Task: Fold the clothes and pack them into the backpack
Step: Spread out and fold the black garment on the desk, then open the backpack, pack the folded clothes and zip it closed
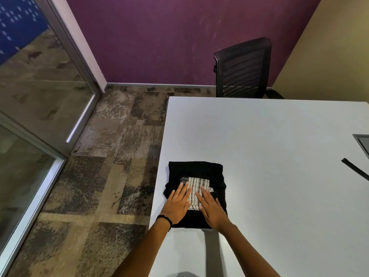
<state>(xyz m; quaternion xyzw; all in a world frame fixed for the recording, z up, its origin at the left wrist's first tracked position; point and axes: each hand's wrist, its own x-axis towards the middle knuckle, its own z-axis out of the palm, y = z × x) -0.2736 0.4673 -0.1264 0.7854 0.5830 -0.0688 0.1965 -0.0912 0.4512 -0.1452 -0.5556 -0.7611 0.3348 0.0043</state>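
Two hands are pressing flat on a folded black garment (197,170) at the near left corner of the white table (269,146). The left hand (177,202), with a dark braided bracelet (165,219) circling its wrist, is lying palm down on the garment's left half. The right hand (211,208) is lying palm down just beside it. The fingers (183,189) of both hands are lying straight and relaxed, grasping nothing, with their tips resting on a white patch (197,186) crossed by thin dark stripes.

A small pale label (211,189) is showing at the patch's right edge, and its writing is too small to read. The garment is sitting as a neat rectangle, its left edge bulging slightly over the table's side.

Farther right, a dark strap (355,169) is lying on the table at the picture's edge, and beyond it a grey-framed object (362,142) is being cut off by the frame. Behind the table a black mesh office chair (243,68) is standing against a purple wall (159,37). Mottled brown carpet (119,136) is covering the floor to the left, running up to a glass partition (40,86).
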